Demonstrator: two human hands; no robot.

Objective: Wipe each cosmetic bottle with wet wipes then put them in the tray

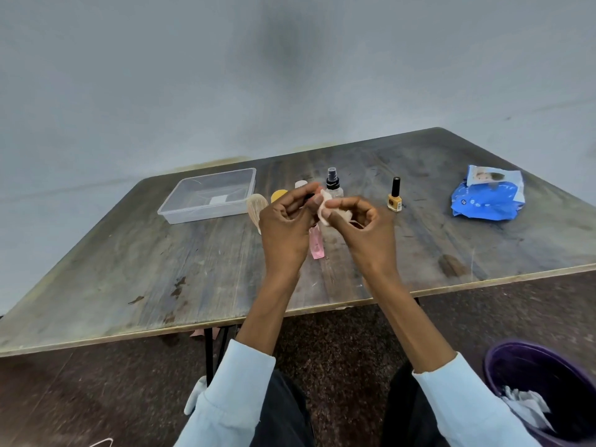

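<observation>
The left hand [283,224] is raised above the worn grey wooden surface [161,253], its fingers curled round a slim pink cosmetic bottle [316,246] whose lower end hangs below the palm. The right hand [364,227] meets it from the other side, thumb and fingers pinching a crumpled white wet wipe [324,214] against the upper part of the bottle. Behind the hands stand a clear spray bottle with a black pump top [333,185] and, further right and apart, a yellow nail polish bottle with a black cap [394,196]. A clear rectangular plastic tray [180,208] sits to the left on the surface. A blue wet wipes packet [487,196] lies at far right. A purple bin [503,366] holding crumpled white wipes stands on the floor beside the right sleeve.
</observation>
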